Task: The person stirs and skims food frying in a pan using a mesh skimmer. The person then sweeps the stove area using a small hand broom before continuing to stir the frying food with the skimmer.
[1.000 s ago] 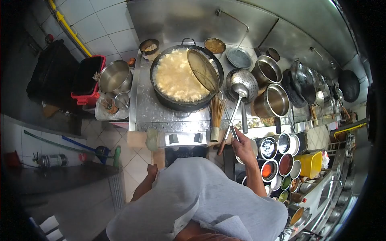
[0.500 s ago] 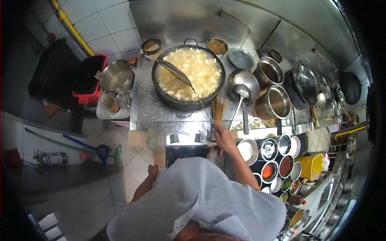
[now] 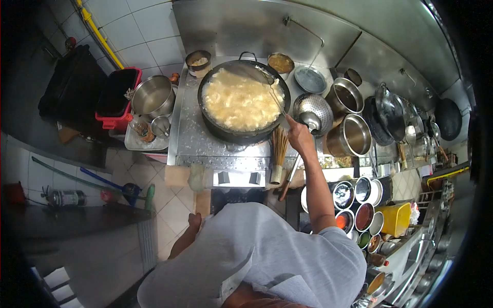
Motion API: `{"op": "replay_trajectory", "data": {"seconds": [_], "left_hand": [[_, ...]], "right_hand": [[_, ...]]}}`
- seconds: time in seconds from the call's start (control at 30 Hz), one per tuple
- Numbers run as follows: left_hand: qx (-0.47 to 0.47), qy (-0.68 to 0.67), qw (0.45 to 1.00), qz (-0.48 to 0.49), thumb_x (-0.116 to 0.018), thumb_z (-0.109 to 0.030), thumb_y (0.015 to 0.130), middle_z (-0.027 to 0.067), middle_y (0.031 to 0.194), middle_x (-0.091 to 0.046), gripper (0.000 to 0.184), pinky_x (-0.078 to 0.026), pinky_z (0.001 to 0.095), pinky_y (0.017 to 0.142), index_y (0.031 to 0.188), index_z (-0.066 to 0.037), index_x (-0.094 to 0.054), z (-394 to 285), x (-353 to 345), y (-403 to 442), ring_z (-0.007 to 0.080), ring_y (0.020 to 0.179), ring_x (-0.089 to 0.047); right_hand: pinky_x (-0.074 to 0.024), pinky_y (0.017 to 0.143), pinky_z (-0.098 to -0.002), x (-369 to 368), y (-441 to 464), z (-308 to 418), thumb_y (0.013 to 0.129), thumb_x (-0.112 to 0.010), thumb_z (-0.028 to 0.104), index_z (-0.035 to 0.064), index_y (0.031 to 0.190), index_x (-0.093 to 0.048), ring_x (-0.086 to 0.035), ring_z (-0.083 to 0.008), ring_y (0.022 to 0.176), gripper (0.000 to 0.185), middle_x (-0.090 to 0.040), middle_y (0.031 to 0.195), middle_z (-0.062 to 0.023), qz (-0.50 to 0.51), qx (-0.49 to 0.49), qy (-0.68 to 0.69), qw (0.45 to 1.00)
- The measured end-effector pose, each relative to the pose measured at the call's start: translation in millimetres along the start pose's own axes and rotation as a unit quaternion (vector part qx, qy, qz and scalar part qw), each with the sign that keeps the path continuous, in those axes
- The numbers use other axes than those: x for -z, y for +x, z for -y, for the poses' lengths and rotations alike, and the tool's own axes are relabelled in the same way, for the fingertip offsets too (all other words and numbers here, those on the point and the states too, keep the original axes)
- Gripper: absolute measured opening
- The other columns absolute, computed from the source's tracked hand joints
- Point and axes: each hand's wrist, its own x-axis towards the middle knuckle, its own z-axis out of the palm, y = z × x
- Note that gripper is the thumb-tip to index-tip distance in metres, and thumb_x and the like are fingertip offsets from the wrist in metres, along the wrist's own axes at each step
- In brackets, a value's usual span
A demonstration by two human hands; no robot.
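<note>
My right hand (image 3: 301, 135) is closed around the long handle of a skimmer (image 3: 250, 71). Its wide head is blurred at the far side of a big black wok (image 3: 205, 119). Pale pieces of food (image 3: 241, 100) bubble in cloudy liquid and fill most of the wok. Below my right forearm lies the handle of a perforated strainer (image 3: 314, 110), and a bamboo brush (image 3: 279, 149) lies beside the wok. My left hand (image 3: 194, 220) hangs low by my body, fingers curled, with nothing visible in it, away from the stove.
Steel pots (image 3: 355, 134) stand to the right of the strainer. Several seasoning bowls (image 3: 364, 216) and a yellow bin (image 3: 398, 215) are at lower right. On the left are a steel pot (image 3: 152, 96) and a red-rimmed tub (image 3: 114, 123). A water spout (image 3: 322, 43) reaches over a basin (image 3: 310, 80).
My right hand has moved forward and right, over the stove. The skimmer head has swung from the wok's left side to its far right. My left hand stays low.
</note>
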Motion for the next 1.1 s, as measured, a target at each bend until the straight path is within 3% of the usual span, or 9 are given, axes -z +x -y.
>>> {"op": "replay_trajectory", "data": {"seconds": [0.2,0.4,0.6,0.67,0.8,0.97,1.0,1.07,1.1], "left_hand": [[-0.008,0.009,0.999,-0.048,-0.057,-0.028,0.078,0.0344,0.108,-0.058,0.054,-0.046,0.0446,0.089,0.108,0.016,-0.05,-4.3,-1.8,-15.3,0.0426,0.105,-0.058],[-0.021,-0.03,0.999,0.02,-0.057,-0.028,0.079,0.0338,0.105,-0.06,0.051,-0.046,0.0461,0.087,0.105,0.016,-0.052,-3.0,1.3,-4.2,0.0435,0.102,-0.059],[-0.124,0.118,0.985,-0.014,-0.056,-0.03,0.082,0.0332,0.107,-0.059,0.052,-0.046,0.0464,0.089,0.11,0.014,-0.05,32.9,-20.6,59.5,0.0429,0.105,-0.058],[-0.082,0.006,0.98,-0.182,-0.057,-0.029,0.077,0.0253,0.07,-0.065,0.038,-0.05,0.048,0.068,0.077,0.009,-0.061,7.5,-16.7,29.0,0.0389,0.068,-0.065],[-0.087,0.022,0.979,-0.183,-0.058,-0.029,0.077,0.0243,0.068,-0.065,0.038,-0.05,0.0481,0.064,0.074,0.008,-0.062,15.7,-20.1,38.9,0.0375,0.062,-0.064],[-0.116,0.029,0.982,-0.149,-0.057,-0.033,0.077,0.0215,0.058,-0.06,0.044,-0.048,0.0493,0.059,0.056,0.006,-0.058,24.6,-23.8,43.7,0.0345,0.055,-0.059],[-0.117,0.029,0.981,-0.149,-0.057,-0.033,0.077,0.0215,0.058,-0.06,0.044,-0.048,0.0493,0.059,0.056,0.006,-0.058,18.2,-20.9,36.7,0.0345,0.055,-0.059],[-0.01,0.011,1.0,-0.021,-0.059,-0.028,0.079,0.0345,0.107,-0.058,0.051,-0.047,0.0462,0.087,0.107,0.014,-0.052,1.8,-4.4,20.5,0.044,0.102,-0.059],[-0.008,0.009,1.0,-0.024,-0.059,-0.028,0.079,0.0345,0.107,-0.058,0.051,-0.047,0.0462,0.087,0.107,0.014,-0.052,3.0,-1.5,21.3,0.044,0.102,-0.059]], "right_hand": [[-0.0491,0.075,-0.0506,23.4,-34.0,3.4,0.077,-0.044,0.0,0.0125,0.129,-0.055,-0.062,-0.0444,0.08,0.054,-0.063,0.087,-0.0278,0.075,-0.008,-0.08,0.994],[-0.0481,0.07,-0.0521,58.8,-67.9,28.2,0.076,-0.045,-0.001,0.015,0.13,-0.055,-0.062,-0.0431,0.073,0.057,-0.063,0.079,-0.0259,0.098,-0.046,-0.124,0.986],[-0.0496,0.072,-0.0477,108.2,-76.8,45.1,0.076,-0.05,-0.002,0.0128,0.127,-0.057,-0.062,-0.0429,0.077,0.054,-0.063,0.083,-0.0263,0.058,-0.058,-0.077,0.994],[-0.0499,0.077,-0.0439,106.3,-78.0,45.7,0.077,-0.052,-0.003,0.0101,0.126,-0.057,-0.063,-0.0411,0.084,0.052,-0.064,0.094,-0.0259,0.069,-0.077,-0.051,0.993],[-0.0461,0.09,-0.0334,65.4,-79.1,31.4,0.084,-0.053,-0.001,0.0031,0.131,-0.052,-0.063,-0.0242,0.102,0.048,-0.065,0.109,-0.0221,0.056,-0.117,0.129,0.983],[-0.0421,0.096,-0.0322,-20.9,-50.7,-13.9,0.086,-0.051,0.002,-0.0017,0.133,-0.048,-0.057,-0.0237,0.115,0.047,-0.06,0.123,-0.0214,0.059,-0.078,0.209,0.973],[-0.0421,0.096,-0.0322,-21.1,-50.3,-13.1,0.086,-0.051,0.002,-0.0017,0.133,-0.048,-0.057,-0.0237,0.115,0.047,-0.06,0.123,-0.0214,0.058,-0.077,0.208,0.973],[-0.0422,0.096,-0.0315,-25.8,-48.1,-8.6,0.085,-0.051,0.001,-0.0002,0.133,-0.048,-0.057,-0.0246,0.117,0.048,-0.059,0.125,-0.0218,0.033,-0.06,0.214,0.975],[-0.0424,0.096,-0.0314,-13.6,-51.6,6.4,0.085,-0.051,0.001,0.0013,0.134,-0.048,-0.057,-0.0255,0.116,0.048,-0.059,0.125,-0.0219,0.032,-0.062,0.197,0.978]]}}
